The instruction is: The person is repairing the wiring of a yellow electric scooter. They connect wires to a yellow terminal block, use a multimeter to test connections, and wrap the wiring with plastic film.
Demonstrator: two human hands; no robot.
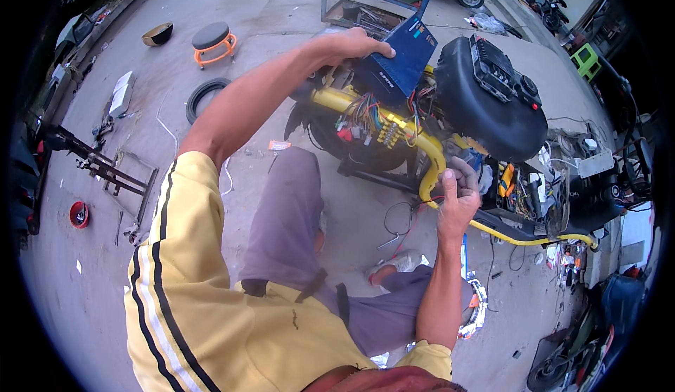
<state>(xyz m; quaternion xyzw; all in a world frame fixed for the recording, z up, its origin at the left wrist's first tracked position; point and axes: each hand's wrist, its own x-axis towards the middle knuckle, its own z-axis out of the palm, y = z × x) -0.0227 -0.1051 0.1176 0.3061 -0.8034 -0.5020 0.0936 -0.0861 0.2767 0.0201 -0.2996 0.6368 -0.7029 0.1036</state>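
Observation:
My left hand reaches forward and grips a blue box by its edge, thumb on top and the other fingers partly hidden. The box sits tilted over the yellow frame of a partly dismantled electric scooter. Below it, a bundle of coloured wires with connectors spills out beside a terminal block. My right hand is closed beside the frame's curved yellow tube, thumb upright. A thin dark lead runs up to its fingers; what they pinch is too small to make out.
A black seat bucket stands open on the scooter's right. Behind are a metal cart and a round stool. A tyre, a metal stand and a red bowl lie to the left. Loose wires trail on the ground.

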